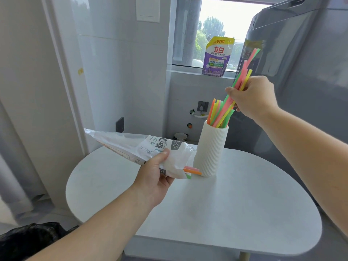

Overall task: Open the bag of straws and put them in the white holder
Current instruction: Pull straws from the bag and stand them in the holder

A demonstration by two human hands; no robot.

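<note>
Fingers (230, 91) of right hand (252, 99) pinching straws (242, 76) at two o'clock, ends steered into white holder (211, 147); left hand (156, 178) gripping bag (135, 146) for the rest.

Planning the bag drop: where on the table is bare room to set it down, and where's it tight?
Free: near half of the table, between the forearms; also its right side past the holder. Tight: the holder's base, where the bag in the left hand pokes straw ends out; the right hand holds straws above it.
</note>
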